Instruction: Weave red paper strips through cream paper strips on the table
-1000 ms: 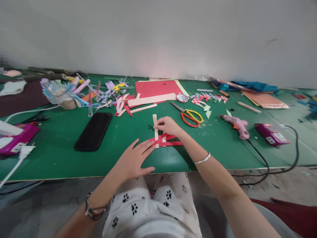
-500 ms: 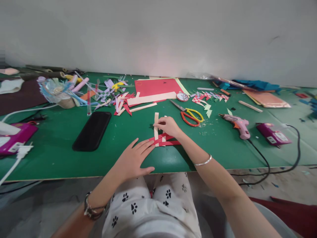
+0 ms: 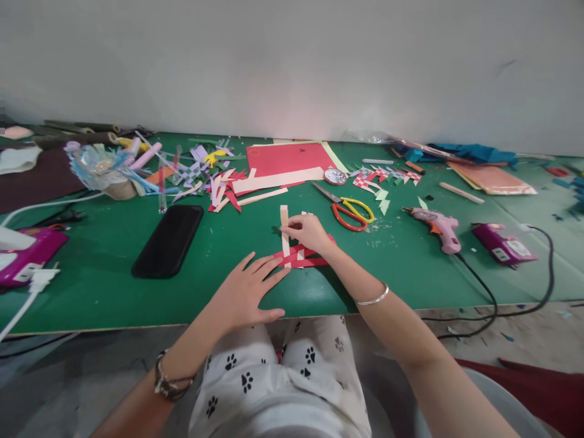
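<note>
Narrow red paper strips [image 3: 312, 262] lie across upright cream strips near the table's front edge, interlaced with them. Thumb and fingers of my right hand [image 3: 311, 233] pinch the left cream paper strip [image 3: 285, 243], which leans slightly left. A second cream strip is mostly hidden behind this hand. My left hand [image 3: 246, 291] lies flat with fingers spread, its fingertips at the left ends of the red strips. Beyond my right hand are scissors [image 3: 352, 214] with one red and one yellow handle, their blades apart.
A black phone [image 3: 168, 241] lies at left. Paper scraps [image 3: 223, 188] and red sheets [image 3: 287, 159] are behind. To the right are a pink glue gun [image 3: 435, 226] and a purple power box [image 3: 504, 244] with trailing cables. The green table [image 3: 219, 243] ends at my lap.
The pinched cream strip tilts a little further left, its top end shifted left. My left fingertips have shifted slightly over the red strips' ends. The whole view has moved slightly.
</note>
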`<state>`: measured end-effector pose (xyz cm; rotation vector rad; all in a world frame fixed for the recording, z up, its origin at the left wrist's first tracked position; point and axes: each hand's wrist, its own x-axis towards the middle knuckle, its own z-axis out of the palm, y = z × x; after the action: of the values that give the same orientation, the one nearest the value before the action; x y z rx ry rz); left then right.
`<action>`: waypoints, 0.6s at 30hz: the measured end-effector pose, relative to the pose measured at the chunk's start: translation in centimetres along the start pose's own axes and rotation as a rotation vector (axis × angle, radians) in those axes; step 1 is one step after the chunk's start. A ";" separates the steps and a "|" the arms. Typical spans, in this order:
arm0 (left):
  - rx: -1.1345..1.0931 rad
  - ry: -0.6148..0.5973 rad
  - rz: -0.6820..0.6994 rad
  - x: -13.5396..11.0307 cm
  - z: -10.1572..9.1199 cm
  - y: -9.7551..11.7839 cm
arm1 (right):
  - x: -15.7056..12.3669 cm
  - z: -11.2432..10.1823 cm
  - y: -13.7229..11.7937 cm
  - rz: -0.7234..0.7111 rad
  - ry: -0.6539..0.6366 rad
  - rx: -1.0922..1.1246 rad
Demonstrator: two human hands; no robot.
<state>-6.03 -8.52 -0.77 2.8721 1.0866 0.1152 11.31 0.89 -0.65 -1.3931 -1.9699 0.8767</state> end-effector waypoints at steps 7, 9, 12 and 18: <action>-0.001 0.020 0.004 -0.1 0.2 0.0 | 0.1 -0.2 0.1 -0.025 0.000 -0.035; 0.010 0.018 0.003 -0.1 0.1 0.0 | 0.2 -0.1 0.1 -0.034 0.014 -0.062; 0.018 0.018 0.004 -0.1 0.1 0.0 | 0.3 0.1 0.1 -0.047 0.033 -0.117; -0.004 0.015 0.004 -0.2 0.2 -0.1 | 0.1 -0.7 -0.3 -0.079 0.135 -0.080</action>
<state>-6.17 -8.60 -0.99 2.8746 1.0818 0.1401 11.66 1.09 0.04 -1.3710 -1.9608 0.6574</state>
